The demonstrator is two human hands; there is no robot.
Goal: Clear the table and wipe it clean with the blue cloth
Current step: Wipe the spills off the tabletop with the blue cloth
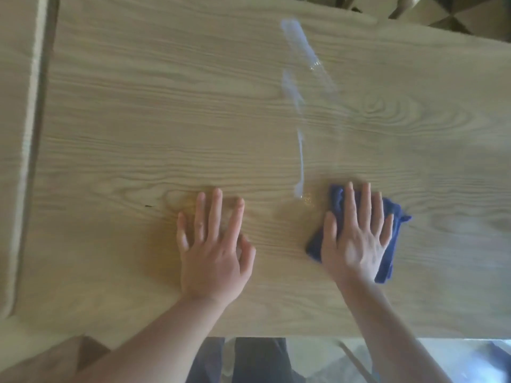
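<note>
Looking down from the head camera, much of the scene is soft with blur, and the right hand [356,239] is smeared across its back, so fine detail there is hard to make out. Both forearms are cut off by the bottom edge. Most of the blue cloth [391,217] is hidden under the right palm; only its far corner above the index and middle fingers, a strip beside the thumb, and a bunched edge past the little finger show. Whether it is folded or crumpled underneath cannot be told.

A wooden table [138,120] with strong grain fills the view. A pale wet streak [300,158] runs in broken patches from the far side towards the person, ending in a small glistening spot just beside the cloth's far left corner. A tiny dark speck [148,205] lies on the wood left of the left hand. A raised wooden edge [33,134] runs along the left side, and dark furniture legs show blurred at the top right. Below the near table edge, dark trousers [257,360] and a pale floor appear.

The left hand [213,244] rests flat on bare wood, fingers straight and slightly spread, thumb tucked alongside, well apart from the cloth. The right hand presses flat on the cloth with fingers straight and fanned apart, holding it down rather than pinching it; the fingertips reach almost to the cloth's far edge.
</note>
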